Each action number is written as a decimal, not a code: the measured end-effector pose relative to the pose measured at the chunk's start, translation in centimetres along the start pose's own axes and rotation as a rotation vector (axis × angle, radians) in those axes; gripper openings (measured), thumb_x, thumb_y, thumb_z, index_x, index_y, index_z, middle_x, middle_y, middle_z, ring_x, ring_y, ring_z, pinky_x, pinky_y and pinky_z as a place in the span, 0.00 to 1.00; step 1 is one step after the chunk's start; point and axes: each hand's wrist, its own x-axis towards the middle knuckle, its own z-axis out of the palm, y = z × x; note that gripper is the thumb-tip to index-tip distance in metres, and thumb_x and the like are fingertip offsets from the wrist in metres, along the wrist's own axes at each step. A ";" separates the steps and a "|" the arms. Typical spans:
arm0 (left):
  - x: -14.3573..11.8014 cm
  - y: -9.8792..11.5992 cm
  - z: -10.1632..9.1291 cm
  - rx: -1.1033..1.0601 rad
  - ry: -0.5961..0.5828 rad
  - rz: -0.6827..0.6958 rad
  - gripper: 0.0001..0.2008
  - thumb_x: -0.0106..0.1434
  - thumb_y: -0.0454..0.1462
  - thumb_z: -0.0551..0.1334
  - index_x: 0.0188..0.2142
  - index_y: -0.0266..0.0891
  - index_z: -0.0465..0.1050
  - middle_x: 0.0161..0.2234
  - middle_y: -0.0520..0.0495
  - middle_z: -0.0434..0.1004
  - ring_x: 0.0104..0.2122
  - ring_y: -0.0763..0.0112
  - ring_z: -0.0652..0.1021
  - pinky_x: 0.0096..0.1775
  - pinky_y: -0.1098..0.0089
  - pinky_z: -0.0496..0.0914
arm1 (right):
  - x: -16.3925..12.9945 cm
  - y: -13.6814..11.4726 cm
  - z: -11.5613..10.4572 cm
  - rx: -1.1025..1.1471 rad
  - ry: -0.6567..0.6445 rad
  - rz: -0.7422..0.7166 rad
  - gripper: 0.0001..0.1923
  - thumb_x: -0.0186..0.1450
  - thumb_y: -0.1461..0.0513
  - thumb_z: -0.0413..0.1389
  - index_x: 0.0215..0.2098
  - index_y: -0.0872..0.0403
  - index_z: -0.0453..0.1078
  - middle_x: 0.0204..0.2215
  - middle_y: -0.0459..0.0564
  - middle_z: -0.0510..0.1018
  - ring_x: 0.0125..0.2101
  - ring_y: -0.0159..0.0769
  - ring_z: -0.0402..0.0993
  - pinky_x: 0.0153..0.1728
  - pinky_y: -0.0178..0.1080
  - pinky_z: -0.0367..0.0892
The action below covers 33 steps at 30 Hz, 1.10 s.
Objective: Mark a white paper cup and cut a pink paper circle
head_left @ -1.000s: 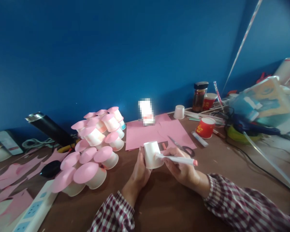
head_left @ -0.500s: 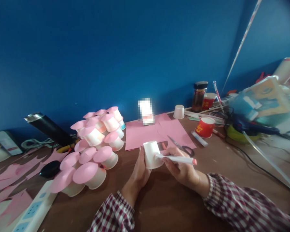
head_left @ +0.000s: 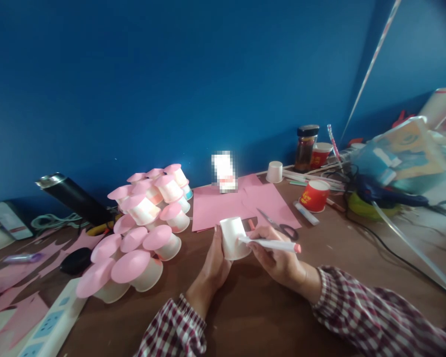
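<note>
A white paper cup (head_left: pixel 231 235), mouth down and slightly tilted, is held by my left hand (head_left: pixel 216 263), whose fingers close around its left side. My right hand (head_left: pixel 277 258) grips a white marker (head_left: pixel 273 244) with a pinkish-red end. The marker's tip touches or nearly touches the cup's side; I cannot tell which. Any mark there is too faint to make out. Just beyond my hands lie pink paper sheets (head_left: pixel 219 208) and a pair of scissors (head_left: pixel 278 225) with dark handles.
Several upturned cups with pink paper tops (head_left: pixel 132 265) stand at the left, near a black flask (head_left: pixel 74 198) and a power strip (head_left: pixel 52 322). Pink scraps (head_left: pixel 26 317) and a purple tube (head_left: pixel 23 258) lie further left. A red cup (head_left: pixel 314 196) and a glue tube (head_left: pixel 306 213) are to the right.
A purple tube has appeared over the pink scraps at the far left, with a blurred skin-toned shape at the frame's edge. My hands, the cup and the marker have barely moved.
</note>
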 end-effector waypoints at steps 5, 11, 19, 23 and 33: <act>0.0 0.0 0.0 -0.003 -0.010 0.016 0.28 0.61 0.55 0.53 0.44 0.34 0.74 0.44 0.41 0.77 0.49 0.56 0.72 0.53 0.62 0.63 | -0.1 0.1 0.0 -0.014 0.007 -0.010 0.05 0.64 0.64 0.53 0.39 0.53 0.66 0.29 0.48 0.75 0.27 0.34 0.73 0.30 0.36 0.71; -0.1 0.0 0.0 0.006 -0.001 0.019 0.26 0.60 0.55 0.54 0.41 0.35 0.75 0.42 0.42 0.78 0.49 0.57 0.72 0.53 0.62 0.62 | -0.2 0.4 0.2 0.006 0.011 -0.017 0.05 0.64 0.64 0.52 0.40 0.52 0.65 0.29 0.48 0.74 0.27 0.34 0.73 0.30 0.36 0.71; -0.1 0.0 -0.1 0.028 -0.014 0.013 0.29 0.62 0.55 0.51 0.47 0.33 0.72 0.42 0.40 0.77 0.48 0.57 0.73 0.52 0.62 0.62 | -0.2 0.5 0.3 0.002 0.028 -0.025 0.05 0.64 0.65 0.53 0.39 0.52 0.64 0.30 0.48 0.74 0.28 0.34 0.73 0.31 0.35 0.70; -0.1 0.0 -0.1 0.035 0.006 0.003 0.29 0.63 0.54 0.50 0.48 0.34 0.71 0.44 0.41 0.77 0.48 0.58 0.73 0.52 0.62 0.62 | -0.1 0.4 0.2 0.001 0.034 -0.025 0.04 0.64 0.64 0.53 0.39 0.53 0.65 0.29 0.48 0.74 0.28 0.33 0.73 0.31 0.35 0.70; 0.0 0.0 -0.3 0.040 -0.019 0.015 0.28 0.64 0.53 0.49 0.49 0.34 0.70 0.45 0.41 0.76 0.50 0.58 0.72 0.53 0.62 0.60 | 0.0 0.5 0.2 -0.001 0.033 -0.028 0.04 0.65 0.64 0.51 0.38 0.54 0.65 0.28 0.47 0.73 0.25 0.32 0.70 0.28 0.34 0.68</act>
